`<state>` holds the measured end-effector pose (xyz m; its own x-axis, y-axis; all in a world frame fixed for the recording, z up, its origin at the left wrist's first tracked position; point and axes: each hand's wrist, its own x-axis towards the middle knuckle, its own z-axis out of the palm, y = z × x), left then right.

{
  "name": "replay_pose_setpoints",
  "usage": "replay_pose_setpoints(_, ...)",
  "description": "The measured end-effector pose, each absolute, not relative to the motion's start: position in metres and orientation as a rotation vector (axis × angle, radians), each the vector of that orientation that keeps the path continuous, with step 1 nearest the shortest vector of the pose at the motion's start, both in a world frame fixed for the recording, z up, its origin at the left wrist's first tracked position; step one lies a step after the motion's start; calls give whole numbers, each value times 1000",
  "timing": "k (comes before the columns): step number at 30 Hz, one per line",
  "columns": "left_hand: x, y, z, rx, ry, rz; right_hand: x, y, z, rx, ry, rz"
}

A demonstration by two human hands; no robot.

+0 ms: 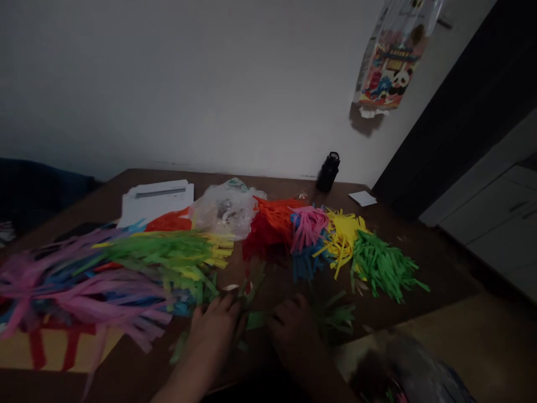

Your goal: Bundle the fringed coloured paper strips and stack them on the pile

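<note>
At the near edge of the table, a green fringed paper strip (pixel 257 321) lies between my two hands, dim and somewhat blurred. My left hand (pixel 218 320) has its fingers curled down onto the strip's left part. On the other side, my right hand (pixel 292 323) closes on the strip, and loose green fringe (pixel 338 318) spreads out beyond it. The fingertips of both hands are partly hidden. Left of my left hand lie long bundles of pink tassels (pixel 113 291) and light green tassels (pixel 163 252).
Behind my hands are red-orange fringe (pixel 272 221), pink fringe (pixel 309 226), yellow fringe (pixel 343 235) and green fringe (pixel 384 266). A clear plastic bag (pixel 226 210), papers (pixel 159 197), a black bottle (pixel 328 172) and a white card (pixel 363 198) stand or lie near the wall. A panda-printed package (pixel 392 67) hangs above.
</note>
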<state>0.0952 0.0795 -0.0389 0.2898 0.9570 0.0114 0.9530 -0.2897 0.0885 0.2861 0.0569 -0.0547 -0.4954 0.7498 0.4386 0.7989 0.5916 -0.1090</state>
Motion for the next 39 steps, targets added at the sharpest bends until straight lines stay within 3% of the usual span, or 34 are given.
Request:
replay_pose_setpoints(5,81,74,-45,2637,1661,346,287,63,-61,-1161,-2407,-187)
replay_pose_setpoints(11,95,64,-69,2790,1345,871,290,56,-47,-1202,-2321,21)
replay_pose_setpoints(28,86,50,-76,2683,1181,996,296,32,-54,-1123,-2452,-104)
replay_pose_setpoints(39,69,45,-72,2778,1166,790,312,31,-57,-1064,-2328,-74)
